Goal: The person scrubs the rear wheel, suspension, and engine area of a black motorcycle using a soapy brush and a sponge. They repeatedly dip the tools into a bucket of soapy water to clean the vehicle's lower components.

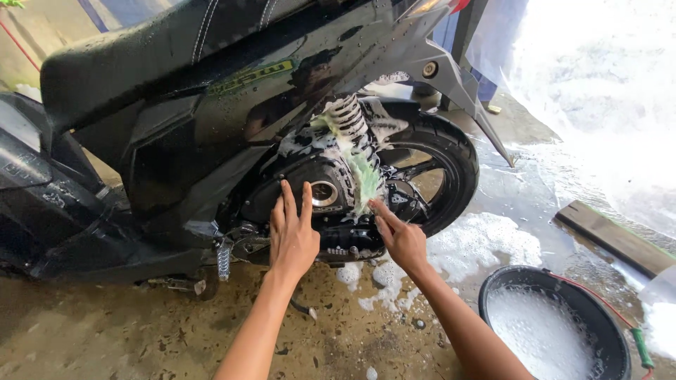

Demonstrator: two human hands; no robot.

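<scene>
A black scooter (211, 105) stands side-on, wet and streaked with foam. My left hand (292, 232) lies flat, fingers spread, on the black engine cover (310, 184) beside a round metal cap. My right hand (398, 236) pinches the lower end of a green soapy cloth (362, 176) that drapes over the engine cover below the coiled rear shock (345, 116). The rear wheel (440, 169) sits just behind the cloth.
A black bucket (605, 331) full of suds stands at the lower right, with a red-and-green handle. Foam puddles (479, 243) lie on the wet concrete floor under the wheel. A wooden plank (612, 236) lies at the right. A person's legs stand behind the scooter's tail.
</scene>
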